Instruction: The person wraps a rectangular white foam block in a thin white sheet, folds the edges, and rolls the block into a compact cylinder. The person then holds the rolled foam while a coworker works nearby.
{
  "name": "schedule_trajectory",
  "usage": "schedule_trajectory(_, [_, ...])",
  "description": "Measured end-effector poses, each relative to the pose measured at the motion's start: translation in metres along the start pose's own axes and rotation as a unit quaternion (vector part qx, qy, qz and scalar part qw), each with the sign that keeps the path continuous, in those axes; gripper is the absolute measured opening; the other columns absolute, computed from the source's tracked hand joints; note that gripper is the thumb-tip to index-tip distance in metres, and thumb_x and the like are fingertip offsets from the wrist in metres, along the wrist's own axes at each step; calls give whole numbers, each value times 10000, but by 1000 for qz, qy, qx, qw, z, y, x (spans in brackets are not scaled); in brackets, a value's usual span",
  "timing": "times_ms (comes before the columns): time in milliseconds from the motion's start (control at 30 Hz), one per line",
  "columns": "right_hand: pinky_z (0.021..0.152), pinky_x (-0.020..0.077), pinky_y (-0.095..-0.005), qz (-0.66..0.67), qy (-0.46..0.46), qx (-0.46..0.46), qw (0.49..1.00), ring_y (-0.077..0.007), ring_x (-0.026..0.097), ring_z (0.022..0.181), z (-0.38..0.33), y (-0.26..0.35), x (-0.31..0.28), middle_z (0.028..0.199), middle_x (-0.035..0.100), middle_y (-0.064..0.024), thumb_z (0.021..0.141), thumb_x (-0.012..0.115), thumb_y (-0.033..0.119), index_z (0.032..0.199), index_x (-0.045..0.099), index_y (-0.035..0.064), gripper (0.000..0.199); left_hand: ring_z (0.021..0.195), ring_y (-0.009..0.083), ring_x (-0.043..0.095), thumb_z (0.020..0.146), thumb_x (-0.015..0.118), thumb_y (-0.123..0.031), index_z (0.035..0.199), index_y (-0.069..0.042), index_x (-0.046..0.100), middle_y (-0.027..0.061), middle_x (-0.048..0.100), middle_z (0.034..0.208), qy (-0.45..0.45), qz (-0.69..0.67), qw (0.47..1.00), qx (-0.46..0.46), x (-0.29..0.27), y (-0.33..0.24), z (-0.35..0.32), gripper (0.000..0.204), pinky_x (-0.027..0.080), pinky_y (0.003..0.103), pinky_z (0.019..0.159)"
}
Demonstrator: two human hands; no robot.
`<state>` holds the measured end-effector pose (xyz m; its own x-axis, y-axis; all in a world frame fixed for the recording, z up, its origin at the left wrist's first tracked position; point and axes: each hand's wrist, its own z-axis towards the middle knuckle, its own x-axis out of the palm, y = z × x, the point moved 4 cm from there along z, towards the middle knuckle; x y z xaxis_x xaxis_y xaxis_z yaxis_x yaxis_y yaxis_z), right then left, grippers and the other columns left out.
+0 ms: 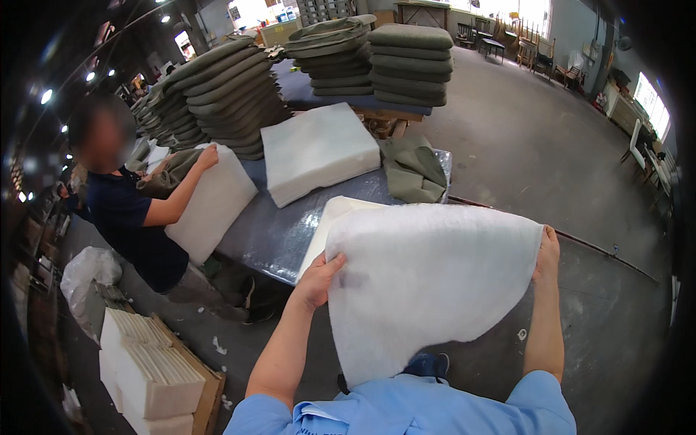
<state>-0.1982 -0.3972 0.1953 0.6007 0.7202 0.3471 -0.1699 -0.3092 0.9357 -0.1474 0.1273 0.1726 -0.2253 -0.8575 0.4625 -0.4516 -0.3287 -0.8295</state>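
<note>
A soft white sheet of padding [435,268] hangs stretched between my two hands in front of my body, its lower edge curving down toward my shirt. My left hand [319,279] pinches its left side, thumb on top. At the right edge my right hand [547,254] grips the sheet, some fingers hidden behind it. Just beyond, partly covered by the sheet, a cream-white foam pad [319,235] lies on the table's near edge. Farther back on the shiny blue-grey table [272,243] rests a thick stack of white padding [319,148].
A crumpled olive fabric cover [413,170] lies at the table's right end. Tall piles of olive cushions [409,65] stand behind. At left a co-worker [138,210] handles olive fabric and a white pad. White foam slabs [148,370] stand on the floor, lower left. A long rod [580,243] extends rightward.
</note>
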Motion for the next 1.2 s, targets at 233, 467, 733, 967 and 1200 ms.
schedule_trajectory(233, [711, 590, -307, 3, 19, 12, 1000, -130, 659, 808, 7, -36, 93, 948, 651, -25, 1136, 508, 238, 1085, 561, 83, 172, 1213, 253, 663, 1068, 639, -216, 1463, -80, 566, 90, 663, 1366, -32, 48, 998, 26, -78, -73, 20, 424, 576, 465, 1007])
schedule_trajectory(467, [728, 554, -292, -50, 12, 18, 999, -109, 618, 825, 74, -86, 154, 947, 624, -12, 1130, 506, 205, 1108, 579, 66, 158, 1202, 221, 645, 1067, 641, -213, 1462, -81, 564, 63, 668, 1344, -69, 113, 991, 17, -130, -119, 113, 424, 557, 431, 996])
schedule_trajectory(733, [793, 506, -303, -190, -25, -4, 981, -125, 591, 878, 205, -202, 181, 970, 647, -33, 1092, 548, 181, 1071, 642, 18, 190, 1240, 221, 613, 1068, 614, -197, 1495, -78, 540, 65, 659, 1368, -111, 223, 967, -47, -181, -97, 275, 449, 515, 411, 1031])
schedule_trajectory(967, [799, 495, -297, -280, -24, 23, 959, -121, 606, 898, 257, -277, 193, 1022, 687, -27, 1079, 575, 189, 1159, 667, 44, 190, 1160, 204, 652, 1061, 595, -172, 1489, -25, 550, 94, 693, 1317, -154, 294, 942, -50, -219, -45, 355, 455, 524, 365, 983])
schedule_trajectory(1200, [609, 513, -279, -266, -51, 184, 945, -96, 623, 784, 171, -306, 135, 1088, 661, -10, 1079, 600, 305, 1382, 570, 115, 358, 936, 175, 698, 994, 730, -307, 1278, -31, 669, 99, 731, 1131, -199, 375, 882, -203, -264, 0, 301, 400, 556, 307, 792])
